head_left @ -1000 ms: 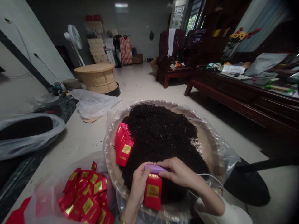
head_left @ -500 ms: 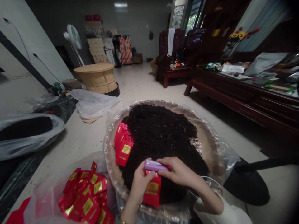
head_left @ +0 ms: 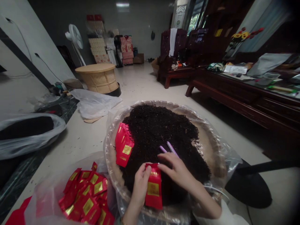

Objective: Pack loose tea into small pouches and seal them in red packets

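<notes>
My left hand (head_left: 140,186) pinches the upper left edge of a red packet (head_left: 153,193) with a gold square, which hangs upright at the basket's near side. In my right hand (head_left: 179,172) is a purple hand-held bag sealer (head_left: 172,148), its two arms apart and pointing away from the packet. Fingers of that hand reach to the packet's top right corner. Beyond both hands lies a mound of dark tea leaves (head_left: 159,131) in a wide plastic-lined basket (head_left: 214,147). Several overlapping red packets (head_left: 124,147) rest at the basket's left inner side.
At lower left, a clear plastic bag (head_left: 47,203) holds a heap of red packets (head_left: 86,197). Another bag of dark leaves (head_left: 25,126) stands farther left. A black round base (head_left: 249,187) is at right, near a dark wooden table (head_left: 234,100). A woven drum-shaped stand (head_left: 98,78) stands behind.
The sealer has come off the packet's top edge and swung back into my right hand, its arms now apart. The packet's top is uncovered, still in my left hand.
</notes>
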Demonstrator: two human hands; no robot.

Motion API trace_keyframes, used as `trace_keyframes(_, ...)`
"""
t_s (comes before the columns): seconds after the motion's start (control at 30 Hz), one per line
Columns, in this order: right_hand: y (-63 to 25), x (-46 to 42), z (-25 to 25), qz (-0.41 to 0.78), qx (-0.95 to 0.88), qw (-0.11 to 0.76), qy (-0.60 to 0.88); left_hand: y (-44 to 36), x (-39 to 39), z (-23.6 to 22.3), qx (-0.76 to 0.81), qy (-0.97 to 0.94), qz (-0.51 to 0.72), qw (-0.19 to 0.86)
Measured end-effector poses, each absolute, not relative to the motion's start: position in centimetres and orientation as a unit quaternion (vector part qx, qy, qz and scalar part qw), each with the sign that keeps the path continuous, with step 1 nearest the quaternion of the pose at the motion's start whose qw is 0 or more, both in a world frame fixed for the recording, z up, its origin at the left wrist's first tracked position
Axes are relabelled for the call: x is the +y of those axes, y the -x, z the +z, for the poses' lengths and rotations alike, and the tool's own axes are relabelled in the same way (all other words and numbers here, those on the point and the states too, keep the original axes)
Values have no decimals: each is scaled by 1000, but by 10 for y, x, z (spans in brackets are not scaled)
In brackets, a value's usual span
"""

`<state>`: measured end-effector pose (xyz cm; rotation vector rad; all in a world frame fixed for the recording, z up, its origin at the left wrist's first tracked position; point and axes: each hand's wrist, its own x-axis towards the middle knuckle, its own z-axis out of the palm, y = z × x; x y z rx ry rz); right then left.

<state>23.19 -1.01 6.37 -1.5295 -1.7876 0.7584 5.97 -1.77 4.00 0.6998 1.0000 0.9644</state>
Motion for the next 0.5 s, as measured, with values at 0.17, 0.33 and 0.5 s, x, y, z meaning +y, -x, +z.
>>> trace_keyframes(0.17, -203, -19, 60, 367, -656, 338, 566, -57, -16, 37, 485, -366, 459, 648)
trace_keyframes(0.33, -206, -24, 67, 432, -656, 314, 533, -57, -22, 31, 497, -353, 472, 637)
trace_keyframes(0.5, -211, -20, 66, 509, -608, 288, 537, -52, -25, 34, 469, -303, 468, 685)
